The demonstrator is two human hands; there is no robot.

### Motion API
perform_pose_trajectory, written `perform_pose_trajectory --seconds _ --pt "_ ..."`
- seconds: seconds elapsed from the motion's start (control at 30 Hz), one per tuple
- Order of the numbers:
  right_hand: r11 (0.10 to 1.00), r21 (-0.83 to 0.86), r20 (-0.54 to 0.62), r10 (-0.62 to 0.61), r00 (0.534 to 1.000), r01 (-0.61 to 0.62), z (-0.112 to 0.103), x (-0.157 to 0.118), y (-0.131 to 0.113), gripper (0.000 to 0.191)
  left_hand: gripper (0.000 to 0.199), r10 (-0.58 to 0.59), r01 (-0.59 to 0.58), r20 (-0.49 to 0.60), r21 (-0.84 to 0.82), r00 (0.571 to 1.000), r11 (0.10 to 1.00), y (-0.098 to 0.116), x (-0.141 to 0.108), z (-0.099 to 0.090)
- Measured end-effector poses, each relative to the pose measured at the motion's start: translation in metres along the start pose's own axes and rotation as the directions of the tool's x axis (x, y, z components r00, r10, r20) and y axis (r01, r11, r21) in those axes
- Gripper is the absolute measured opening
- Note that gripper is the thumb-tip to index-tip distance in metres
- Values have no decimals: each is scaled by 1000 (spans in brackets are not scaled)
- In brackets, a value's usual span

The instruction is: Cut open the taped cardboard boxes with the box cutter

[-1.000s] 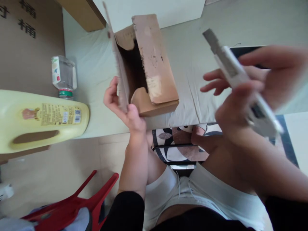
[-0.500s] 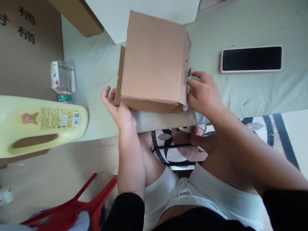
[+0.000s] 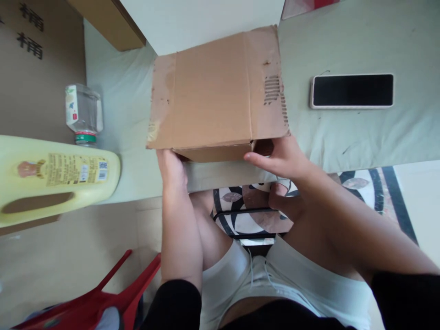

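Observation:
A brown cardboard box (image 3: 211,96) stands on the cloth-covered surface in front of me, its side flaps folded out to left and right. Torn tape marks and dark print show on the right flap. My left hand (image 3: 172,167) grips the box from beneath the left flap, which hides its fingers. At the front right corner my right hand (image 3: 283,158) holds the box, thumb stretched along the front edge and the other fingers partly hidden under the right flap.
A phone (image 3: 353,90) lies to the right. On the left are a clear bottle (image 3: 87,110) with a green cap and a yellow jug (image 3: 103,160). Behind the box stands a white panel (image 3: 206,20). A red stool (image 3: 113,298) is on the floor at lower left.
Both flaps have swung outward and now lie spread beside the top. My right hand has moved from the side to the front corner; my left fingers have gone under the flap.

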State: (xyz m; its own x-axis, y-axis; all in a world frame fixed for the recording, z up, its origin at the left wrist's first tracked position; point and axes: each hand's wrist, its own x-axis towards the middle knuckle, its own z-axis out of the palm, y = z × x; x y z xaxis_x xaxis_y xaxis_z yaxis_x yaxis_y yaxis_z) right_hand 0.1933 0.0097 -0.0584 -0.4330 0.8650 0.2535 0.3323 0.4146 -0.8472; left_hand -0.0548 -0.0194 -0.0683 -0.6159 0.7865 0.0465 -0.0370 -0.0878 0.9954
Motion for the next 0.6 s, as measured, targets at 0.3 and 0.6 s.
perform_pose_trajectory --seconds 0.3,0.6 --pt "965 217 -380 221 898 -146 -3 5 -1 53 30 123 -123 -19 -13 992 992 1 4 -3" --pt "759 650 -469 365 804 34 -5 11 0 39 28 -7 17 103 -99 995 995 11 -4 -8"
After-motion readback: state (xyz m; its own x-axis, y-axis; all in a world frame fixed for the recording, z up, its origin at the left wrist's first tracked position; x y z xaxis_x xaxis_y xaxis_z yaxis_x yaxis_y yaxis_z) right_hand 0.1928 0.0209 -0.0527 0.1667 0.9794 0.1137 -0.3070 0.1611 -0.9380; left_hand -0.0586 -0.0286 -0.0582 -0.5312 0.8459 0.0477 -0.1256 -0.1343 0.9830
